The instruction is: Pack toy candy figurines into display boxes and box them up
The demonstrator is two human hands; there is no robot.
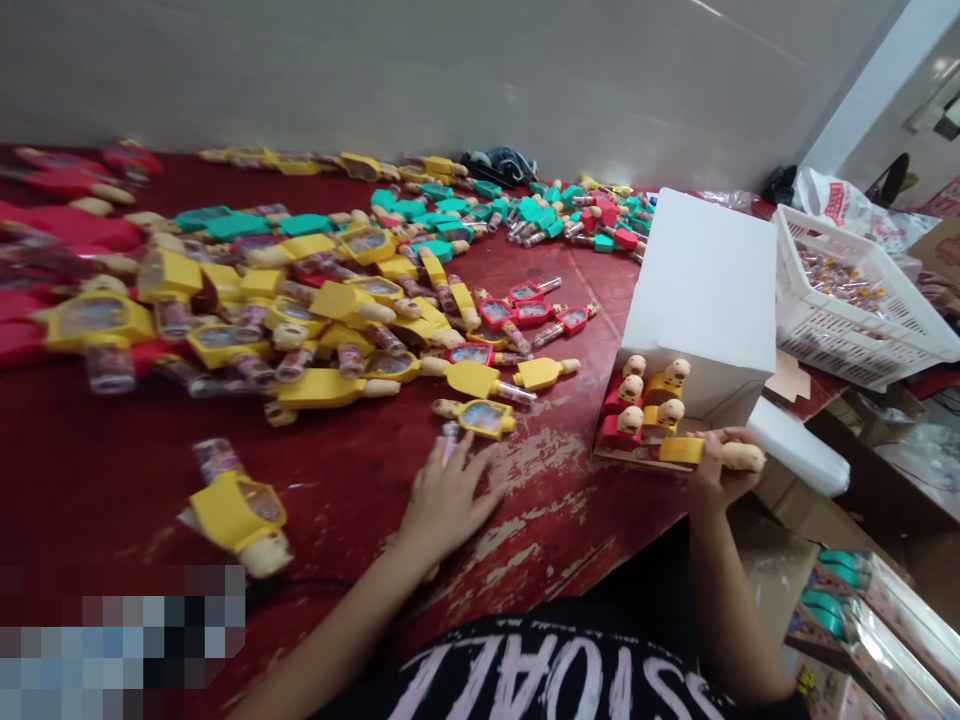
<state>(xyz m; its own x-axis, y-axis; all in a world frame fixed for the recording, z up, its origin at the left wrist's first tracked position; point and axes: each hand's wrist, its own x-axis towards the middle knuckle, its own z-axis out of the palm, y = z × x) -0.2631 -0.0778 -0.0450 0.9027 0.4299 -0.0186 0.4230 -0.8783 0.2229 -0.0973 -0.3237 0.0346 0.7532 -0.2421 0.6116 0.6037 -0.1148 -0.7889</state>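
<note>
My right hand [721, 478] pinches a yellow animal-head toy [681, 450] at the front of an open white carton [701, 280]. Its beige head sticks out to the right of my fingers. Inside the carton, red toys [622, 425] and yellow toys [666, 412] stand in rows, heads up. My left hand [454, 495] lies over the table with fingers spread, its fingertips at the clear tube of another yellow toy [484, 418]. Whether they touch the tube I cannot tell.
Piled yellow toys [330, 310], red toys [67, 230] and green toys [450, 215] cover much of the red table [570, 540]. A white basket [847, 300] of small wrapped pieces stands right of the carton. Packed boxes [877, 620] sit low at right.
</note>
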